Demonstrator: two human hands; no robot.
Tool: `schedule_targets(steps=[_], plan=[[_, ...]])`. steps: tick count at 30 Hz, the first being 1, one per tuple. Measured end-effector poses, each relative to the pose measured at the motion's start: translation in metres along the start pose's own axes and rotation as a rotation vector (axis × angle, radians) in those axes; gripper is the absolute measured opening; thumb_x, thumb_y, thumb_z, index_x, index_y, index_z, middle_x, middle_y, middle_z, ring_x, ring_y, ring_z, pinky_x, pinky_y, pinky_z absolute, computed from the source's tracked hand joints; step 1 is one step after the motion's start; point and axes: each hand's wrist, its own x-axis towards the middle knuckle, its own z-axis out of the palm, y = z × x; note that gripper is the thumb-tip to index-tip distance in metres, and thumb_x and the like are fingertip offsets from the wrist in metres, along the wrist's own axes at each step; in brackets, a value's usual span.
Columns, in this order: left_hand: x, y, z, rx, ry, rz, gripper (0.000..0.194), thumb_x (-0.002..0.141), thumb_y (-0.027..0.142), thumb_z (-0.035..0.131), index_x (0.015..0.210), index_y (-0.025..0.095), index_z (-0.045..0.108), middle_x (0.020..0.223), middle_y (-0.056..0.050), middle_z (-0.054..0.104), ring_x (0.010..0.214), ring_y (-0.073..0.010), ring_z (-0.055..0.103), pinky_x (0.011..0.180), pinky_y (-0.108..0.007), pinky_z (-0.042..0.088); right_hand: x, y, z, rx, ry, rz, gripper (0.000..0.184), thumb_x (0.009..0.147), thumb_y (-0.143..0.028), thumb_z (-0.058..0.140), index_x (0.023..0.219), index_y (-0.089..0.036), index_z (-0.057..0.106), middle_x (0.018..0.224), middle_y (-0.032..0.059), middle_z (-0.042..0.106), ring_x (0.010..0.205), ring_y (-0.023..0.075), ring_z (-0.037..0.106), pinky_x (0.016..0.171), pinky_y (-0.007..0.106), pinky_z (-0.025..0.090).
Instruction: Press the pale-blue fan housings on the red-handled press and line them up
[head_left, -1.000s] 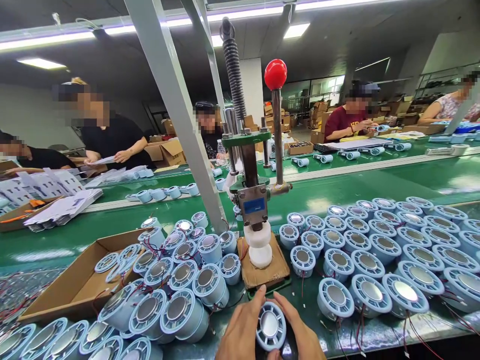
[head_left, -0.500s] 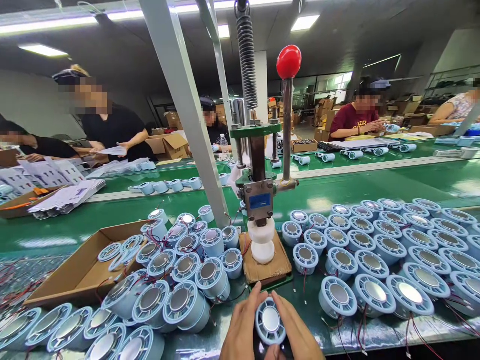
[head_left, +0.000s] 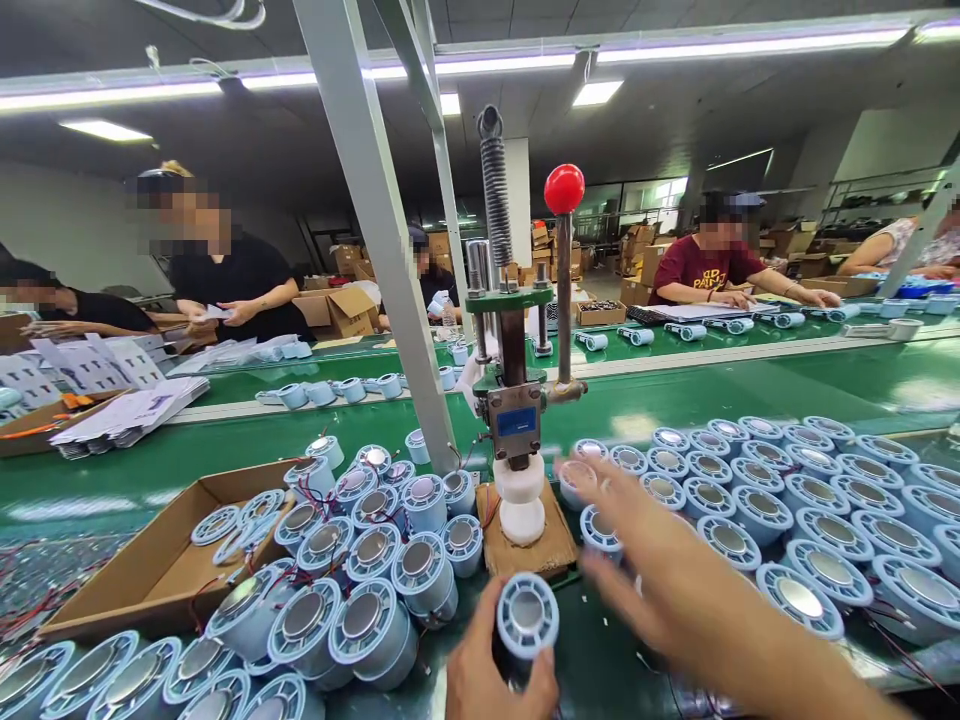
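My left hand (head_left: pixel 491 655) grips a light-blue round housing (head_left: pixel 528 617) with a slotted rim and a silver disc on top, low in front of the press. My right hand (head_left: pixel 637 530) is stretched out to the right of the press, blurred, with its fingers apart and nothing visible in it. It passes over the near left edge of a group of similar housings (head_left: pixel 727 540) and hides some of them. The hand press (head_left: pixel 517 400) has a red ball handle (head_left: pixel 564 189) and white round pads (head_left: pixel 522 520) above a cardboard-covered base (head_left: pixel 547 560).
More housings with red and black wires (head_left: pixel 360 615) crowd the left side, some stacked. Behind them lies an open cardboard box (head_left: pixel 150 560) holding several light-blue rings. A grey post (head_left: pixel 375 220) rises left of the press. Co-workers (head_left: pixel 232 270) sit across the green belt (head_left: pixel 750 385).
My right hand has let go of the housing and swung up and right. My left hand keeps it, now tilted more toward me. The view has tipped upward.
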Motion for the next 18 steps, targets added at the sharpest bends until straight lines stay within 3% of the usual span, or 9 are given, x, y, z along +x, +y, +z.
schedule_targets(steps=[2,4,6,8,10,12,18], plan=[[0.022,0.028,-0.01,0.021,0.028,-0.045,0.06,0.069,0.034,0.056,0.127,0.019,0.058,0.116,-0.007,0.072,0.108,-0.0285,0.066,0.099,-0.04,0.049,0.07,0.007,-0.06,-0.06,0.306,-0.086,0.058,0.085,-0.016,0.053,0.142,-0.02,0.046,0.142,0.0139,0.051,0.134,0.0277,0.047,0.108,0.048,0.046],[0.044,0.049,-0.015,0.014,0.029,-0.061,0.059,0.07,0.034,0.056,0.127,0.019,0.058,0.119,-0.008,0.07,0.11,-0.03,0.064,0.099,-0.044,0.047,0.14,0.013,-0.104,-0.073,0.515,-0.113,0.053,0.085,-0.015,0.056,0.137,-0.019,0.048,0.136,0.0142,0.053,0.129,0.025,0.049,0.108,0.044,0.044],[0.062,0.061,-0.015,-0.006,0.044,-0.055,0.059,0.07,0.035,0.057,0.126,0.016,0.059,0.119,-0.012,0.069,0.109,-0.0327,0.063,0.098,-0.048,0.045,0.2,0.019,-0.126,0.006,0.578,-0.079,0.044,0.089,-0.017,0.055,0.132,-0.017,0.05,0.122,0.012,0.059,0.114,0.0205,0.057,0.101,0.039,0.048],[0.074,0.063,-0.012,-0.05,0.062,-0.032,0.058,0.07,0.036,0.059,0.123,0.013,0.061,0.117,-0.014,0.069,0.106,-0.0348,0.063,0.095,-0.05,0.045,0.241,0.026,-0.128,0.158,0.53,-0.027,0.026,0.094,-0.018,0.047,0.116,-0.014,0.059,0.095,0.0059,0.064,0.085,0.0139,0.063,0.085,0.032,0.052],[0.079,0.06,-0.01,-0.102,0.067,-0.016,0.059,0.07,0.038,0.062,0.122,0.012,0.061,0.115,-0.015,0.069,0.106,-0.0355,0.063,0.094,-0.05,0.045,0.261,0.032,-0.119,0.286,0.502,-0.015,0.024,0.094,-0.015,0.038,0.091,-0.012,0.062,0.074,0.0001,0.059,0.06,0.0077,0.058,0.065,0.024,0.05],[0.079,0.054,-0.008,-0.154,0.068,-0.01,0.059,0.07,0.038,0.062,0.124,0.012,0.059,0.117,-0.015,0.069,0.108,-0.0341,0.063,0.095,-0.047,0.046,0.267,0.036,-0.107,0.349,0.555,-0.034,0.028,0.092,-0.013,0.036,0.077,-0.013,0.06,0.066,-0.0022,0.054,0.048,0.0047,0.052,0.054,0.02,0.043],[0.076,0.04,0.009,-0.395,0.093,0.002,0.062,0.073,0.035,0.06,0.13,0.013,0.05,0.127,-0.014,0.064,0.114,-0.0264,0.062,0.1,-0.039,0.047,0.259,0.039,-0.099,0.413,0.609,-0.036,0.026,0.09,-0.014,0.04,0.077,-0.014,0.062,0.061,-0.0032,0.053,0.044,0.005,0.052,0.044,0.017,0.037]])
